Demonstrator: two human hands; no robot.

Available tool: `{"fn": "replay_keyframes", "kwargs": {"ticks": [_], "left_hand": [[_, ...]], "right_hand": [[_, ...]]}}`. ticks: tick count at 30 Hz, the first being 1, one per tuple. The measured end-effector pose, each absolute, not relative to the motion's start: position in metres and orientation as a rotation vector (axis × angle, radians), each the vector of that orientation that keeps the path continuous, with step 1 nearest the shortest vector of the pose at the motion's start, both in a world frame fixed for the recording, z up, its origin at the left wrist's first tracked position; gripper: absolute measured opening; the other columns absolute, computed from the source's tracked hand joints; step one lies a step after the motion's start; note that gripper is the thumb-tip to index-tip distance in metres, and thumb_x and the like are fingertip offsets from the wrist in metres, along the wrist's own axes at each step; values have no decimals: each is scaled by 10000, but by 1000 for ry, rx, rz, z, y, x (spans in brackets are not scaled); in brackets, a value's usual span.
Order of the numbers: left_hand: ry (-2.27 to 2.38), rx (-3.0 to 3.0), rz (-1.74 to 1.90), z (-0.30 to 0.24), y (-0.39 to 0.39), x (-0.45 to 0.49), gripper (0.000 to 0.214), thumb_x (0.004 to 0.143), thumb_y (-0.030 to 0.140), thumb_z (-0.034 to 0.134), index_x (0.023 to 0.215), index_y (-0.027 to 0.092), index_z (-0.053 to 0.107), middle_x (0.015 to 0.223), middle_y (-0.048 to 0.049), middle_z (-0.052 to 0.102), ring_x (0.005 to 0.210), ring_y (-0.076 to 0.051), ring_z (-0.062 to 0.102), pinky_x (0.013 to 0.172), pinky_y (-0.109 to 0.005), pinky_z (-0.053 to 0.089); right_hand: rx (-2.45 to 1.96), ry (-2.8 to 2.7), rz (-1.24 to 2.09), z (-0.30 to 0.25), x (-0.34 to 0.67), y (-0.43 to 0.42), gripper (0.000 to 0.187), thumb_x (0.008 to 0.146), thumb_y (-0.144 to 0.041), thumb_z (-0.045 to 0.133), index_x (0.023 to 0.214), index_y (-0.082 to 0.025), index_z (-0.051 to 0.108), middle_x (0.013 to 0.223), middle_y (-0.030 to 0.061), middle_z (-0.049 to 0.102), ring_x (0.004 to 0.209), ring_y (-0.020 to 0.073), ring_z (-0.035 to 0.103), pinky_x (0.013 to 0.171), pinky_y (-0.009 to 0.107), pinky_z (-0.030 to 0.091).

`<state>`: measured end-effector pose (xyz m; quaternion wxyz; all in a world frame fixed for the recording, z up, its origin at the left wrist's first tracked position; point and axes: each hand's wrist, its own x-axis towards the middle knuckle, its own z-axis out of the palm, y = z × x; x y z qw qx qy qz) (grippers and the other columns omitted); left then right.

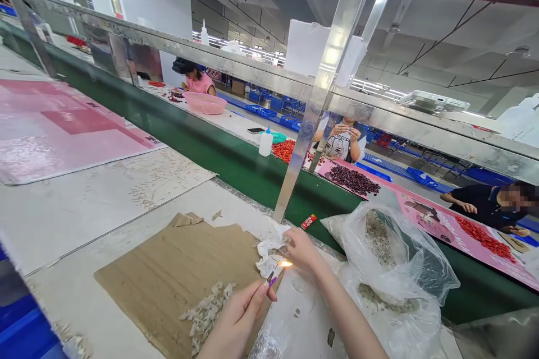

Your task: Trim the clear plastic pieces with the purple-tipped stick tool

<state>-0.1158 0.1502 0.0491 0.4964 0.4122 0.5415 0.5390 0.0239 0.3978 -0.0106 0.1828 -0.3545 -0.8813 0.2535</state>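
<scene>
Near the right edge of the brown cardboard sheet (pixel 177 263), the left hand (pixel 245 305) pinches a purple implement (pixel 273 281), probably a lighter. The flame (pixel 285 263) lies just beyond, nearer the right hand (pixel 304 249), its fingers curled beside crumpled white tissue (pixel 266 249); grip indeterminate.

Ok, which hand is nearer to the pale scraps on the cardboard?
Left. The left hand is just beside the pale scraps; the right hand is farther off, beyond the flame, by the crumpled white material.
</scene>
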Motion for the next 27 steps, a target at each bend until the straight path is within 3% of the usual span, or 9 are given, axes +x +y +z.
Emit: {"fn": "replay_keyframes", "kwargs": {"ticks": [10, 27], "left_hand": [[1285, 964, 1367, 69, 149, -111, 935, 684, 1071, 462, 790, 182, 732, 597, 104, 234, 586, -157, 199, 579, -303, 173], [1250, 913, 1419, 71, 152, -115, 930, 661, 1078, 466, 773, 186, 703, 582, 125, 197, 574, -146, 158, 579, -302, 153]], "right_hand": [[-899, -2770, 498, -21, 8, 386, 324, 1050, -364, 709, 1329, -202, 681, 1380, 111, 697, 1172, 280, 720, 991, 509, 631], [-784, -2563, 603, -25, 19, 386, 287, 1054, -364, 703, 1284, -192, 695, 1304, 98, 725, 1091, 253, 740, 935, 469, 649]]}}
